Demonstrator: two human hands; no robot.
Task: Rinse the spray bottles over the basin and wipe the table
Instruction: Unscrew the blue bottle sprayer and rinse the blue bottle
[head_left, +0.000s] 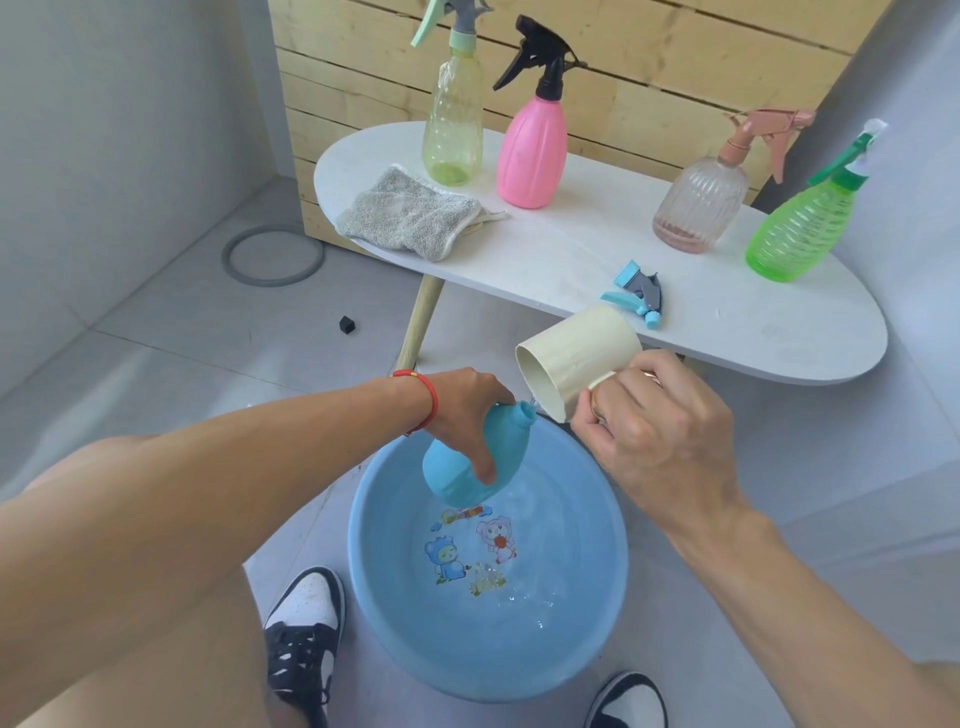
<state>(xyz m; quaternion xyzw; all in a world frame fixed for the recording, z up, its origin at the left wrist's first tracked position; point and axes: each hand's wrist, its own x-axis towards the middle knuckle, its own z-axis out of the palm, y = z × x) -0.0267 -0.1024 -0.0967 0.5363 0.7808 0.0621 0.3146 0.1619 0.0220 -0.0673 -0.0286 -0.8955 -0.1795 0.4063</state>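
My left hand (467, 410) grips blue bottle (467, 462) over basin (597, 597); right hand (660, 431), three o'clock, grips tilted cream cup (576, 358).

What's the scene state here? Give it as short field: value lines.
left hand: grips blue bottle, tilted, cap off, over basin
right hand: holds cream cup by its handle, tipped toward the bottle's neck
basin: blue, on floor, shallow water inside
table: white oval, holds four capped spray bottles
standing bottles: yellow, pink, clear pinkish, green
spray head: blue, lying loose on table
cloth: grey, on table's left end
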